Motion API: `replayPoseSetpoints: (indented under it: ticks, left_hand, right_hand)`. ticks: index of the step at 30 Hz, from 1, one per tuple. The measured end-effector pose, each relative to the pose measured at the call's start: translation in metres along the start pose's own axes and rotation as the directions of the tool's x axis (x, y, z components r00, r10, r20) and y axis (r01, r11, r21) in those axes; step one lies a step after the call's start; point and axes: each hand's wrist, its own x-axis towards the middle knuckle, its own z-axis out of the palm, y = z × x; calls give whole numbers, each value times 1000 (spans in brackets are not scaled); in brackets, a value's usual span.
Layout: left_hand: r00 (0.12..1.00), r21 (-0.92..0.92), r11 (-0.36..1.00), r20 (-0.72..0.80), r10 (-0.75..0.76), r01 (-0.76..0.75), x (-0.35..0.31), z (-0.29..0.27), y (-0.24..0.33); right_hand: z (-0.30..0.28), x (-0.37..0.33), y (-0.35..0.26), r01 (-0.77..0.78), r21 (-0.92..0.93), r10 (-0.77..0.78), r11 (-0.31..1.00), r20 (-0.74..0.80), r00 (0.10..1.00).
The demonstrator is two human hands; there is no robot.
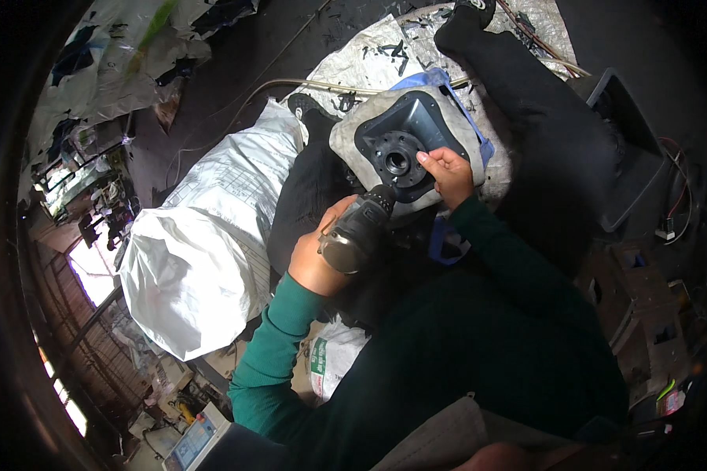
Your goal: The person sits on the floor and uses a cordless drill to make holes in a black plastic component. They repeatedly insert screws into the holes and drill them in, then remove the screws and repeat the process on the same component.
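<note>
My left hand (313, 259) is wrapped round a dark cordless drill (352, 235). The drill's chuck points at the lower edge of a black round flange (385, 149) with holes about its rim and a bore in its middle. This flange belongs to a black moulded part (420, 110) with a wavy-edged plate, resting on a grey-white padded surface (349, 137) between my legs. Over the flange's right side is my right hand (450, 177), thumb and forefinger pinched together. Whatever those fingers hold, if anything, is too small to make out.
A large white woven sack (188, 286) stands open at my left. Blue plastic (428, 78) edges the padded surface. Black scraps (393, 55) lie on a pale sheet beyond it. A dark crate (636, 141) stands at the right, and a hose (306, 82) crosses the floor.
</note>
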Motion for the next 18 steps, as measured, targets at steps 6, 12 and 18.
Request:
replayPoseSetpoints:
  ticks: [6,12,18]
  left_hand:
    - [997,-50,996,-35,68,-69,7,5,-7]
    - [995,-138,990,-100,-26,12,-2,19,-18]
    - [970,-361,916,-95,-223,175,-33,33,-8]
  right_hand:
    - [4,-1,-8,-32,-16,32,999,-4,999]
    - [-3,5,5,76,24,-78,997,75,994]
    - [-9,21,11,227,-331,-231,916,26,973]
